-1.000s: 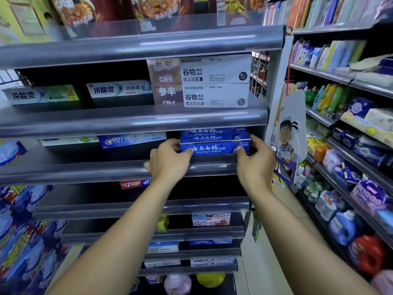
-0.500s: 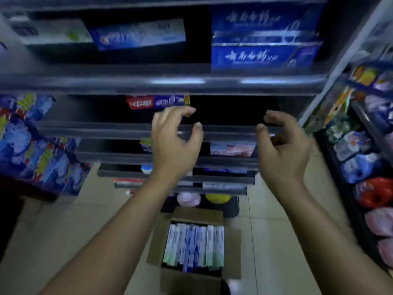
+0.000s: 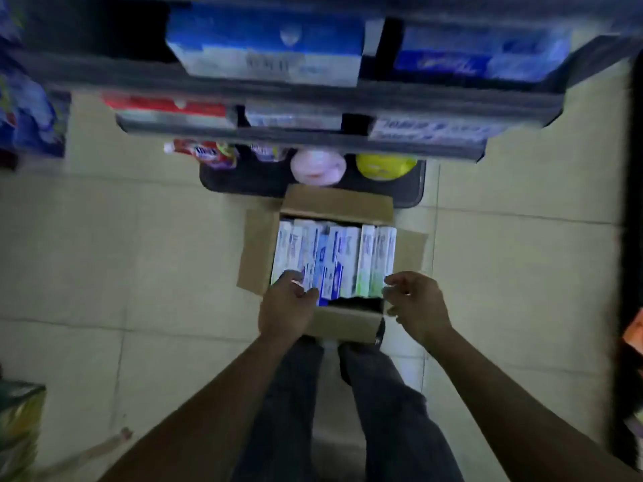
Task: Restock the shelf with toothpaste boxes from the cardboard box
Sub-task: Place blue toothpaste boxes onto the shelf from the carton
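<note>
An open cardboard box [image 3: 342, 202] stands on the tiled floor in front of my feet, packed with several upright toothpaste boxes [image 3: 334, 260] in white, blue and green. My left hand [image 3: 287, 309] hovers over the box's near left corner, fingers loosely curled and holding nothing. My right hand [image 3: 415, 304] hangs over the near right corner, fingers also loosely curled and empty. The shelf [image 3: 313, 92] rises at the top of the view with blue toothpaste boxes [image 3: 268, 50] on it. The picture is blurred.
Lower shelf tiers hold red and white boxes [image 3: 167, 109]. On the dark base [image 3: 243, 184] sit a pink round container [image 3: 318, 167] and a yellow one [image 3: 384, 165]. Packaged goods [image 3: 28, 116] stand at the left and a dark rack edge [image 3: 629, 203] at the right.
My view has swung down from the shelf to the floor. Both hands left the blue boxes on the shelf and dropped to just above the cardboard box.
</note>
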